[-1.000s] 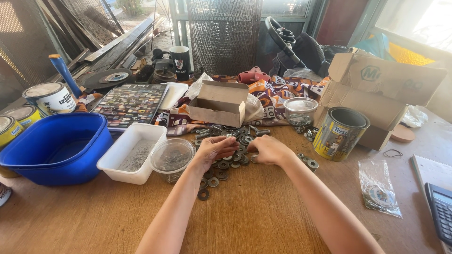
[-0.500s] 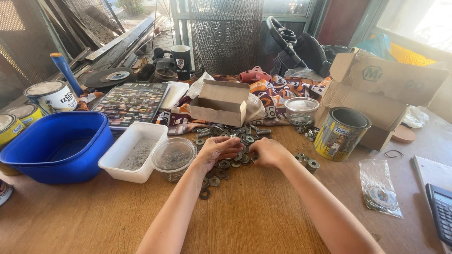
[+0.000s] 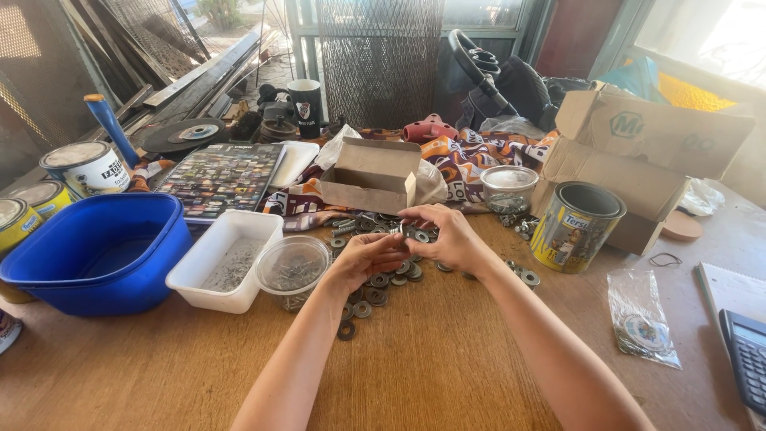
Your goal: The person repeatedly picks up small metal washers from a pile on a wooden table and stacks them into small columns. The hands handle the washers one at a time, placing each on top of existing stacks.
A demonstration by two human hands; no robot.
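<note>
both hands have come up off the washer pile (image 3: 383, 275) since half a second ago; before that they were flat down in it, raking. now my left hand (image 3: 369, 257) and right hand (image 3: 447, 235) meet just above the heap, fingers (image 3: 415, 214) pinched shut on a small metal piece (image 3: 396, 230), likely a bolt or a short stack of washers, too small to tell. left fingers curl closed under it, touching the same piece. so i read this as picking done, now fitting or sorting one part in hand.

pile sits mid-desk (image 3: 431, 359), spread from under my hands toward 12 o'clock, up to the open cardboard box (image 3: 371, 174). a few strays at 3 o'clock toward the yellow tin (image 3: 576, 227).

room:
- 9 o'clock: clear round tub (image 3: 294, 267) just beside my left wrist, white tray (image 3: 227, 259) touching it, blue basin (image 3: 100, 251) beyond. tight, easy to clip the tub with an elbow.
- 12 o'clock: box and patterned cloth (image 3: 479, 164), blocked.
- 3 o'clock: yellow tin near, small glass jar (image 3: 508, 187) behind it, big carton (image 3: 638, 160) past that.
- 4 o'clock: plastic bag (image 3: 642, 319), calculator (image 3: 746, 359) at the desk edge.
- 6 o'clock: bare wood toward me, the only open lane.

near edge of the desk is out of frame.
</note>
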